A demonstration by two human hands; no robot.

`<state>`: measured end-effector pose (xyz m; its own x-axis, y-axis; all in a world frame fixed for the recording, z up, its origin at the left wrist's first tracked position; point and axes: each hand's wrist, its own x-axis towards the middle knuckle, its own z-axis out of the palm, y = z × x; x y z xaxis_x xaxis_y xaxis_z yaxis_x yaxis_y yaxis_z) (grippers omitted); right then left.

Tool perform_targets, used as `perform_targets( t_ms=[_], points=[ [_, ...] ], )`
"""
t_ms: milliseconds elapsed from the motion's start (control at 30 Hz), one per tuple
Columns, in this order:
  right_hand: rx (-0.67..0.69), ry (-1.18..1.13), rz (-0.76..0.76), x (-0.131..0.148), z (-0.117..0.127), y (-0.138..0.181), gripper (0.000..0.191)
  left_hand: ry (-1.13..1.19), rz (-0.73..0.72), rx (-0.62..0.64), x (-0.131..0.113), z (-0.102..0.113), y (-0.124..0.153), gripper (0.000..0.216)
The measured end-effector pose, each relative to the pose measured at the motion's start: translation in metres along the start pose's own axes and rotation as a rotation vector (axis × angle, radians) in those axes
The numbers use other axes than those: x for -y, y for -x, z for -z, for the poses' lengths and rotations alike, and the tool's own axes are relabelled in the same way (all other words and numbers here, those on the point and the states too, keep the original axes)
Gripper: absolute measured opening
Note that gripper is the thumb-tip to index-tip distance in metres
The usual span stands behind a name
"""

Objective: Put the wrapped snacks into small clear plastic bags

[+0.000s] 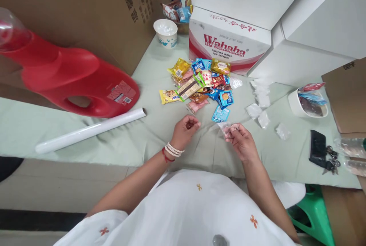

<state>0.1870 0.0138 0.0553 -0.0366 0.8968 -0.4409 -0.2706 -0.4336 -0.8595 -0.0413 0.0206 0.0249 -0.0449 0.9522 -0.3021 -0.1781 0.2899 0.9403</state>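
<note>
Right hand out over the near edge of the pale green surface, thumb and fingers pinched on a small clear packet with something pink inside! The left hand is across from it, well apart, fingers curled and thumb close to the index finger; whether anything sits between them, I cannot tell. Beyond both hands, a bright heap of wrapped snacks spreads toward the far edge, a blue packet at its near end just beside the clear one. Backing the heap stands the Wahaha box, a paper cup to its left. Over toward the right edge, clear sachets lie scattered, then a white tub of packets, and toward the near right corner a black case with keys. Out left, a big red bottle and a white roll slanting along the near edge
</note>
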Motion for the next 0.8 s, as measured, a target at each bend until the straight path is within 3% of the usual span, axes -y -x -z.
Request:
perform_targets(
  t_ms=[100, 167, 267, 333, 567, 700, 800],
  points=[
    [0.035, -0.114, 0.005, 0.004, -0.008, 0.006, 0.037, 0.068, 0.246, 0.376, -0.005, -0.014, 0.010, 0.064],
    [0.102, -0.126, -0.010, 0.002, -0.014, 0.012, 0.035, 0.218, 0.364, 0.496, -0.008, -0.028, 0.012, 0.074],
    [0.161, -0.100, -0.048, -0.006, -0.017, 0.021, 0.035, 0.451, 0.323, 0.433, -0.010, -0.040, 0.003, 0.060],
    [0.132, -0.104, -0.057, -0.013, -0.014, 0.025, 0.036, 0.507, 0.285, 0.388, -0.009, -0.038, -0.007, 0.050],
    [-0.072, -0.092, 0.067, -0.037, 0.001, 0.028, 0.035, 0.475, 0.397, 0.055, 0.013, -0.027, -0.017, 0.041],
    [-0.165, 0.067, 0.259, -0.048, 0.015, 0.034, 0.025, 0.419, 0.398, -0.067, 0.017, -0.028, -0.013, 0.038],
    [-0.019, 0.175, 0.303, -0.047, 0.029, 0.039, 0.031, 0.422, 0.309, -0.053, 0.010, -0.029, -0.009, 0.046]
  ],
)
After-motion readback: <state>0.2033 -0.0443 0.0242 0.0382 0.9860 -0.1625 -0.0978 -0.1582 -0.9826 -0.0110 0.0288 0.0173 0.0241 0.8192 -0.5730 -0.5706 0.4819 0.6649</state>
